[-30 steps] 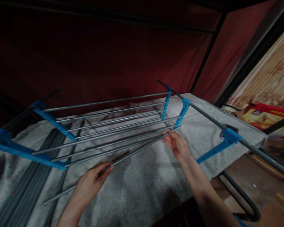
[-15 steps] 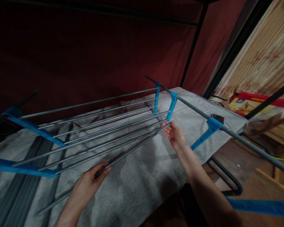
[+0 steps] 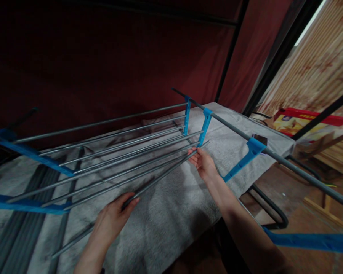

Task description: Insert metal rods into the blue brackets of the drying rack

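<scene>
A thin grey metal tube [image 3: 162, 177] slants across the foreground. My left hand [image 3: 111, 217] is closed around it, with its near end sticking out below the wrist. My right hand [image 3: 202, 161] pinches the same tube close to its far tip, which pokes out past the fingers beside a blue plastic bracket [image 3: 205, 123]. That bracket hangs on a long grey pole [image 3: 231, 129]. Several parallel grey rods [image 3: 125, 142] run from the right-hand brackets to blue brackets [image 3: 40, 158] on the left, forming a rack. Another blue bracket [image 3: 242, 161] is on the pole, right of my right hand.
A grey fleecy cloth [image 3: 148, 236] covers the surface beneath. Several dark grey tubes [image 3: 25, 224] lie at the left. A dark flat object [image 3: 259, 140] is beyond the pole. At right are a red and yellow box [image 3: 305, 121] and a black metal frame leg [image 3: 271, 207].
The tube has shifted forward and to the right, so its far tip now shows beyond my right fingers. My left hand moved slightly right; my right hand appears slightly further left.
</scene>
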Demonstrator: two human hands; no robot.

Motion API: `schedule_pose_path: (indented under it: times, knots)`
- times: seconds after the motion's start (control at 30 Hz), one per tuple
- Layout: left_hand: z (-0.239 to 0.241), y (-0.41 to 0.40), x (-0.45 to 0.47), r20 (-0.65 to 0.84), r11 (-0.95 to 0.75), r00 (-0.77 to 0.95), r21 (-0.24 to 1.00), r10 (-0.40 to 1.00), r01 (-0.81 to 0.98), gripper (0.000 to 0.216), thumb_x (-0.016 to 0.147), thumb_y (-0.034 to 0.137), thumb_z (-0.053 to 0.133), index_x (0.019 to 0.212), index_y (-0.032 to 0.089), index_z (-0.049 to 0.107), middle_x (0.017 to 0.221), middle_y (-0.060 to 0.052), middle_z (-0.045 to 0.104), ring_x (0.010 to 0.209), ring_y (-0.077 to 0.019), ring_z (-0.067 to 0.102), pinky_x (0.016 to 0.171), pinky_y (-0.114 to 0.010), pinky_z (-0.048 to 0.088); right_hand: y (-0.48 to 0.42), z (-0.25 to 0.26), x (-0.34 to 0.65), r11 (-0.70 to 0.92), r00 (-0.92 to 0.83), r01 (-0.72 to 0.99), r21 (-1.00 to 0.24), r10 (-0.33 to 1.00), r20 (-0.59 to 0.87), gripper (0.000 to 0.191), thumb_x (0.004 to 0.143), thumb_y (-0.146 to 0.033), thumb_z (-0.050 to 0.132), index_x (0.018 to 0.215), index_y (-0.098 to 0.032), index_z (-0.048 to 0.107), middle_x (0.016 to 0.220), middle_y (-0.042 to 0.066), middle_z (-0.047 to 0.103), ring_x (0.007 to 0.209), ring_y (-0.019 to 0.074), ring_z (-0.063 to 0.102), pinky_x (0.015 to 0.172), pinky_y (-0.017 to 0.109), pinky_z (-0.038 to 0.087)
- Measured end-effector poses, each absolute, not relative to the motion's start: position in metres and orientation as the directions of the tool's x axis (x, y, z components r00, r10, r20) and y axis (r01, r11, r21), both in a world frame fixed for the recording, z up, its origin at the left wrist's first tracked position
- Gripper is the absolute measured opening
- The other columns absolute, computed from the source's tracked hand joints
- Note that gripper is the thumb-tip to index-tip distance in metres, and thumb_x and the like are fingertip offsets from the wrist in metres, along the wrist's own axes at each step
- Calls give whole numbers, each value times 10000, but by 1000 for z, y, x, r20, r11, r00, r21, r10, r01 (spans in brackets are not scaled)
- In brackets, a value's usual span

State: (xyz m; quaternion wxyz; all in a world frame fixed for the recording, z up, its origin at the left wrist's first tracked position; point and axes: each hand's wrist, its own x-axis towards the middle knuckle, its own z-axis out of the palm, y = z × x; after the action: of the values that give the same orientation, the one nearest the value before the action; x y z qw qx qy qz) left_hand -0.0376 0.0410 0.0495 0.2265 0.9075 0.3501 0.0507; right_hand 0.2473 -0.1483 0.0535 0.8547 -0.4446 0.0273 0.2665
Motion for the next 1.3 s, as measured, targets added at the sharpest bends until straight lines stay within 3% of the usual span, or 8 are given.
schedule_pose_path:
  times: [0.27, 0.67, 0.97, 1.17, 1.3]
  knots:
    - [47, 48, -44, -18, -696, 767, 406, 642, 592, 434, 905, 487, 486, 1147, 253, 760, 1192, -81, 792, 1085, -304, 753, 922, -380, 572, -147, 47, 241, 438, 831, -513, -738, 468, -300, 99, 936, -240, 641, 862, -199, 692, 809, 29, 788, 699, 134, 729, 721, 240, 617]
    - [50, 80, -88, 69, -688, 704, 299, 707, 661, 322, 884, 423, 542, 1056, 272, 769, 995, -66, 824, 932, -301, 757, 894, -374, 546, -159, 52, 262, 442, 818, -568, -694, 393, -419, 233, 998, -165, 499, 856, -191, 682, 766, 25, 777, 665, 121, 730, 661, 219, 622]
    - [53, 81, -106, 148, -562, 542, 192, 827, 804, 300, 908, 353, 515, 1048, 232, 752, 1099, -129, 794, 1098, -354, 712, 1032, -493, 480, -159, 55, 256, 449, 787, -614, -649, 402, -467, 236, 989, -155, 505, 848, -194, 691, 764, 10, 764, 684, 118, 734, 688, 229, 633]
    - [58, 74, -110, 115, -391, 374, 286, 920, 875, 316, 891, 375, 521, 1049, 204, 736, 1251, -163, 727, 1154, -365, 670, 990, -498, 506, -166, 44, 260, 441, 772, -632, -637, 427, -470, 195, 966, -171, 539, 864, -205, 701, 809, 10, 773, 733, 121, 746, 736, 236, 639]
    - [61, 78, -116, 113, -314, 294, 428, 949, 848, 257, 799, 383, 584, 939, 217, 721, 1186, -151, 733, 1075, -330, 690, 971, -431, 521, -172, 39, 266, 425, 762, -643, -637, 442, -474, 175, 945, -161, 556, 881, -213, 711, 832, 10, 778, 744, 123, 751, 739, 230, 640]
